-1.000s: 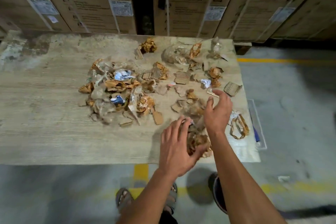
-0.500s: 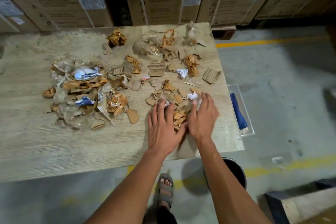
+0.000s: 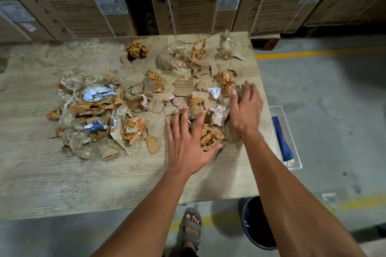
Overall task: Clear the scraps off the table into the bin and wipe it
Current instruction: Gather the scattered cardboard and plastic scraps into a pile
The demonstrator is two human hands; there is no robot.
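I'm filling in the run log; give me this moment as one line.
phase: gathering | left hand: flat, open | right hand: open | target: crumpled brown paper scraps between hands | surface: wooden table | dark round bin: below table edge

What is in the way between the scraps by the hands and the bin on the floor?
Nothing visible. The scraps lie between the left hand and right hand, near the table edge. The bin stands open on the floor just below that edge.
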